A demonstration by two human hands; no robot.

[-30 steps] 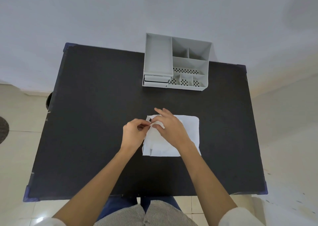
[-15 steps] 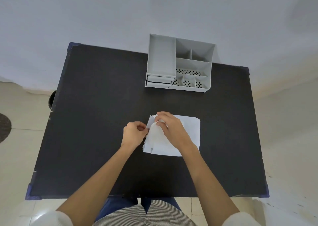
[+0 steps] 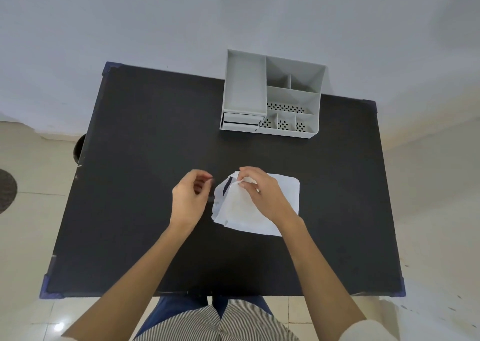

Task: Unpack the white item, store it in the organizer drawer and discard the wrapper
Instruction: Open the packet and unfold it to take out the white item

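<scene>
White wrapper, flat on black table: our right hand pinches its torn flap, anchoring it; left hand, fingers curled loosely, holds nothing visible. Organizer waits beyond.

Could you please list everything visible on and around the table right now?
black rectangular table: one, black with blue corner caps, centre.
grey plastic desk organizer: one, grey, far edge of table, drawers at its front left.
white wrapped packet: one, white, on table near the middle, partly torn open at its left end.
dark round bin: one, dark, on the floor left of table, mostly hidden.
dark mat: one, floor, far left.
left hand: one, beside packet, fingers curled.
right hand: one, pinching the packet's torn edge.
</scene>
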